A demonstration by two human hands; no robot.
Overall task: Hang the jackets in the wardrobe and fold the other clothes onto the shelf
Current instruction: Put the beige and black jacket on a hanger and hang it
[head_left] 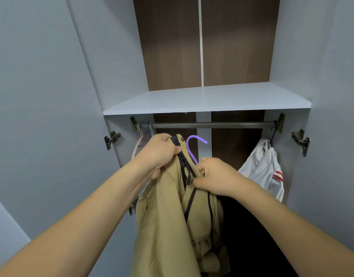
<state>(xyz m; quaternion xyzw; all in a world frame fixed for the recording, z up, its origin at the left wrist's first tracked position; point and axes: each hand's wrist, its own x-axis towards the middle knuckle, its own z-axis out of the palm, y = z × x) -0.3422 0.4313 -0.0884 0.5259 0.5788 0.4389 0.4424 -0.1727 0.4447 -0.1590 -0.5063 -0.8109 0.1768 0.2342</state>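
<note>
Your left hand (pixel 159 151) gripped the collar of the tan jacket (pixel 172 216) by the zip, and your right hand (pixel 214 176) pinched the other front edge, the jacket hanging just below the rail (pixel 212 124) on a purple hanger (pixel 193 145). The hook was not yet over the rail. Judging from that, you needed to lift straight up and seat it in the bare stretch between the hangers at the left and the white garment (pixel 264 168).

Single head-worn wide-angle view, facing forward into the open wardrobe, close before the hanging rail (pixel 208 124), shelf (pixel 208 98) just above it, forearms entering from below
</note>
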